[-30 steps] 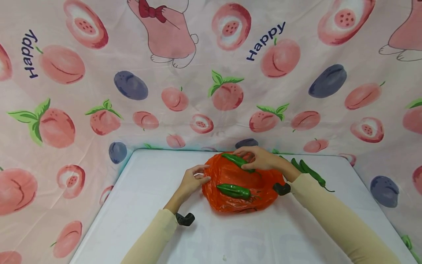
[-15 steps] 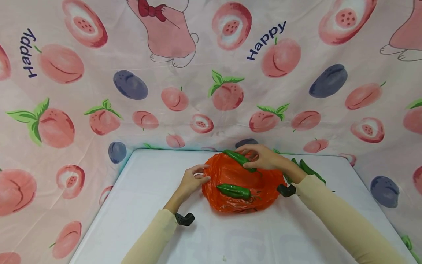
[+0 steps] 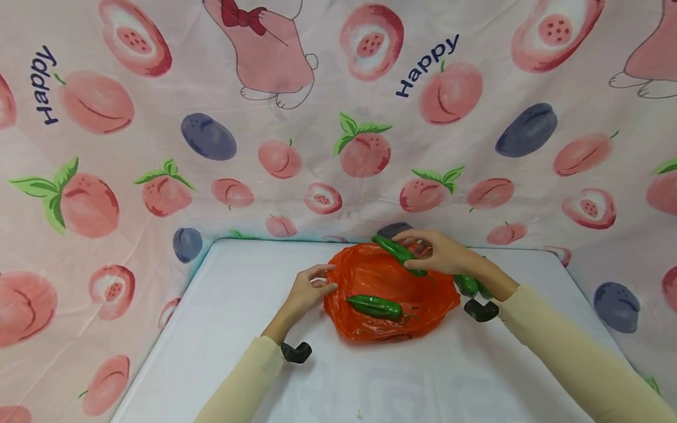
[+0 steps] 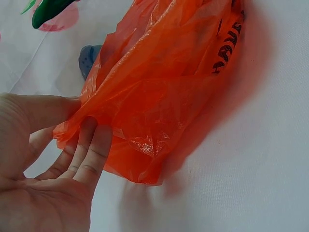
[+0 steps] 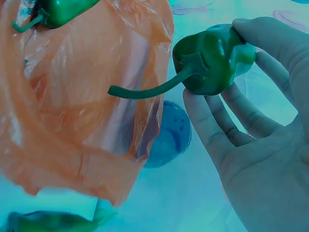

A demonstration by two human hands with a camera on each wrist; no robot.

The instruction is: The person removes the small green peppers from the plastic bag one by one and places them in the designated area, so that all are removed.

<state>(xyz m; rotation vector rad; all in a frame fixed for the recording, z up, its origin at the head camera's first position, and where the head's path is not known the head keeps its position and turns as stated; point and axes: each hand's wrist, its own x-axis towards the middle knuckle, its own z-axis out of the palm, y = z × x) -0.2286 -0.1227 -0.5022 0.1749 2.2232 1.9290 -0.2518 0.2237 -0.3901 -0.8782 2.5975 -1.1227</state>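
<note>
My left hand (image 3: 308, 291) pinches the left edge of an orange-red plastic bag (image 3: 367, 273), thumb on one side and fingers on the other in the left wrist view. My right hand (image 3: 441, 252) holds a long green chili pepper (image 3: 394, 251) over the bag's back right side. The right wrist view shows the held pepper's curved stem (image 5: 149, 92) pointing away from the palm, toward the bag. Another green chili pepper (image 3: 374, 306) lies at the bag, its stem toward the right.
Several more green peppers (image 3: 466, 285) lie on the white table (image 3: 243, 276) right of the bag, partly hidden by my right forearm. A peach-patterned cloth (image 3: 317, 141) hangs behind the table and along both sides.
My right hand has moved right and slightly up with the held pepper, away from the bag's middle. Its forearm now covers more of the loose peppers. The left hand keeps its place.
</note>
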